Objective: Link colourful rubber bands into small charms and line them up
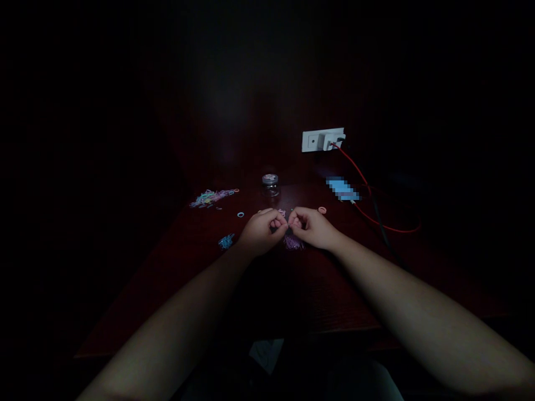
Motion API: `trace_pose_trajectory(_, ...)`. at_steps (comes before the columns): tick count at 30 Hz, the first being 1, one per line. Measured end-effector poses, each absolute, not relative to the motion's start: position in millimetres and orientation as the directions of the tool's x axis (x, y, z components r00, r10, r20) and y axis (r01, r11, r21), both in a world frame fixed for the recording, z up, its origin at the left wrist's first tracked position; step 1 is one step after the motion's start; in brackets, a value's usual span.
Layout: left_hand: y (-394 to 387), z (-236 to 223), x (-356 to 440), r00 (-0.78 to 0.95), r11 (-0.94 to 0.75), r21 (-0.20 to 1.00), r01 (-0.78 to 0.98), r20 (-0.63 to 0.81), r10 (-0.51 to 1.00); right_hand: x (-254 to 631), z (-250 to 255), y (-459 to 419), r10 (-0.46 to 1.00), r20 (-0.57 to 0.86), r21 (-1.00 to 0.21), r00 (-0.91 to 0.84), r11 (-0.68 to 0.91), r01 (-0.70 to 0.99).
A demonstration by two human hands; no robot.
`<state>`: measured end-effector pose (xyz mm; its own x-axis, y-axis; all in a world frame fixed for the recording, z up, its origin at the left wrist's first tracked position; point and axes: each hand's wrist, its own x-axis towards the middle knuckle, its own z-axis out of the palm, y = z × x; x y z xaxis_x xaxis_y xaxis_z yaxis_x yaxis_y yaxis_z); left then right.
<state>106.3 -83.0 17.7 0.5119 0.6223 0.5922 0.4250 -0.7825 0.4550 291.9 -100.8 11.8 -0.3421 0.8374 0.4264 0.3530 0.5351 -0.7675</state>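
My left hand [264, 229] and my right hand [312, 227] meet fingertip to fingertip above the table, each closed in a pinch. Something thin and pale seems to run between the fingertips, too small and dim to name. Just below them lies a bunch of purple bands [294, 242], partly covered by my right hand. A few pink bands [282, 213] show behind the fingers. Left of my left hand sit a small heap of blue bands [226, 241] and a single light-blue ring [240, 214]. An orange-pink ring [322, 210] lies beyond my right hand.
A mixed pile of coloured bands [212, 197] lies at the table's far left. Behind my hands stands a clear jar with a lid [270, 185]. At the right, a phone with a blurred screen [343, 189] connects by a red cable [393, 227] to a wall socket [311, 141].
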Motion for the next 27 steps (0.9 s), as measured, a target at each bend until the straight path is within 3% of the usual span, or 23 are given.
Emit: trace_pose_trajectory(27, -81.7, 15.8, 105.0, 0.532, -0.783, 0.456, 0.423, 0.575, 0.622, 293.3, 8.7, -97.8, 0.848, 0.436, -0.76, -0.302, 0.527, 0.38)
